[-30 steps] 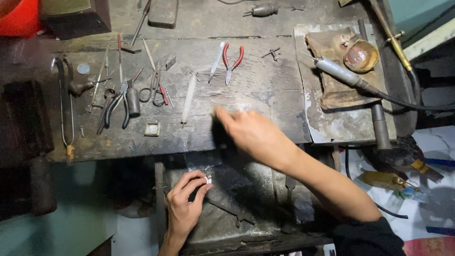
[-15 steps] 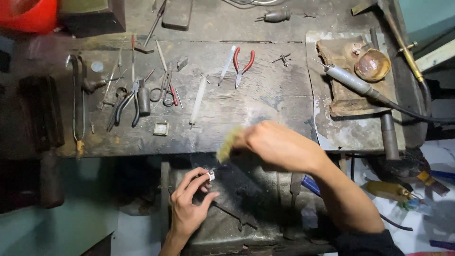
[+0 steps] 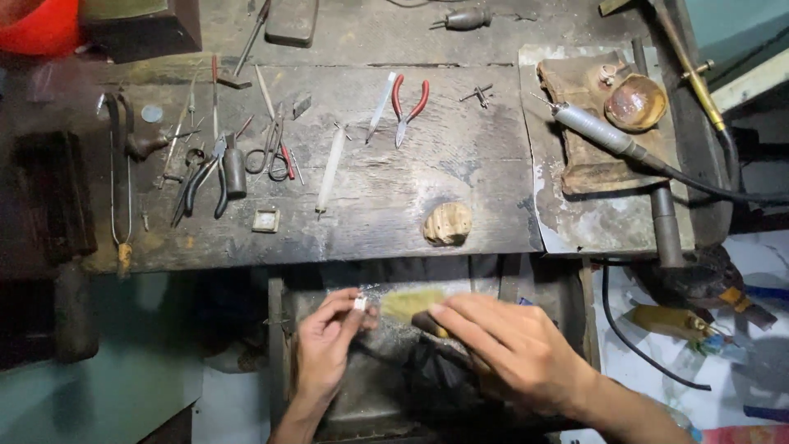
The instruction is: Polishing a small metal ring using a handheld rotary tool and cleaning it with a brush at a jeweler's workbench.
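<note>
The right hand [image 3: 514, 349] has come down off the counter [image 3: 394, 197] with a brush [image 3: 411, 302], now at 3 o'clock of the tiny white piece [image 3: 359, 303] pinched by the left hand [image 3: 325, 349].

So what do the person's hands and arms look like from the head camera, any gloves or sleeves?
Both are bare. The left hand has no glove, ring or watch that shows, and its forearm is uncovered to the frame edge. The right hand is likewise ungloved, with a bare forearm. No sleeve is in view on either arm.

Worn wooden bench [image 3: 460, 164] carries red pliers [image 3: 408, 105], scissors [image 3: 271, 152], dark pliers [image 3: 205, 177], a tan lump [image 3: 448, 223], a small square frame [image 3: 265, 219].
</note>
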